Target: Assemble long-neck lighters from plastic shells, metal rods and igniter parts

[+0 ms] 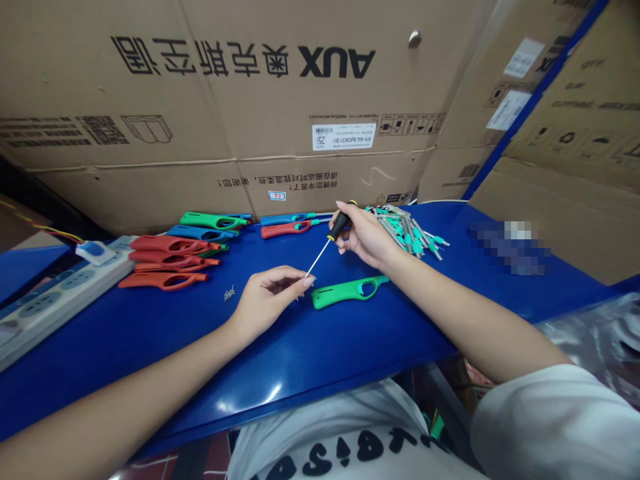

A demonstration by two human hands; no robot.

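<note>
My right hand (367, 233) is closed around the black and yellow handle of a screwdriver (342, 223), which slants down to the left. At its tip, the thumb and fingers of my left hand (267, 293) are pinched together; whatever small thing they hold is hidden. Just below the screwdriver a green lighter body (336, 294) with a trigger opening lies on the blue table (280, 353), touched by neither hand. Left of my left hand is a small heap of screws (229, 293).
Several red lighter bodies (165, 260) lie at the left, with green and blue ones behind. A pile of metal tubes with teal parts (413, 233) sits behind my right forearm. A power strip (65, 293) runs along the left edge. Cardboard (225, 120) walls the back.
</note>
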